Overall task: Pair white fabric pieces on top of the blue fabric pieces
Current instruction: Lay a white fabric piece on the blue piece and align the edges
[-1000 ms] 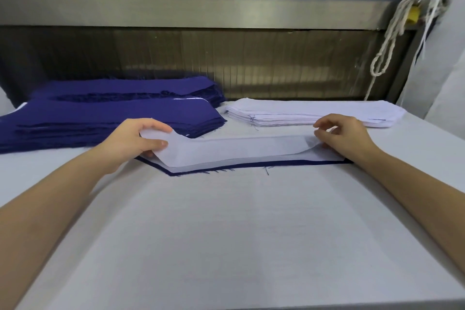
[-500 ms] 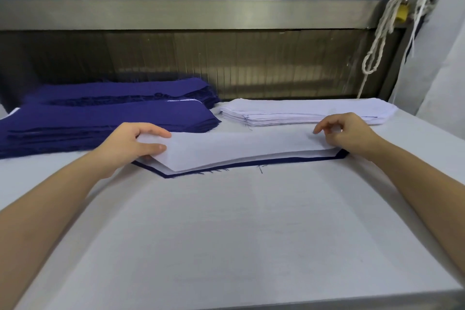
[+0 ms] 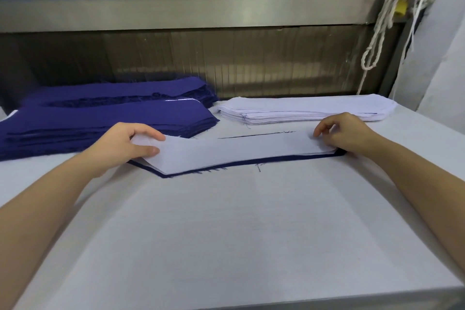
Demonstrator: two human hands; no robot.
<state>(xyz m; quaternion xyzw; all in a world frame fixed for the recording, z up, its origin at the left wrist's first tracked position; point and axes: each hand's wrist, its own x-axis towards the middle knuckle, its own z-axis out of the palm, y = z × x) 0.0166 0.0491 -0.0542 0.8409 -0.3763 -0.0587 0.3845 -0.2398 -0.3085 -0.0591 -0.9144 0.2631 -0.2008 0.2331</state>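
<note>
table (image 3: 239,234): white padded work surface; everything sits on its far half.
blue stack (image 3: 105,121): far left, two piles of blue cut pieces, frayed edges.
white stack (image 3: 302,108): far right, neat pile, just beside the blue stack and not touching it.
white piece (image 3: 239,150): lies across the table centre on top of a blue piece, right part flat, left end lifted a bit.
blue piece (image 3: 338,152): flat under the white one; only a thin rim shows along the near edge, a sliver at the far edge.
left hand (image 3: 120,143): thumb and forefinger pinch the left end of the white piece, other fingers hidden.
right hand (image 3: 344,133): fingers curled down, gripping the right end; thumb hidden.
step, my read: fine alignment of this pair, not yet let go.
risk 1: uneven blue rim suggests skew; dropping now leaves the pair mismatched.
risk 2: tugging one end harder drags the blue piece along or wrinkles it.
risk 3: light fabric folds under at the lifted left end when released.
risk 4: loose threads at the near edge snag and shift the layers.
</note>
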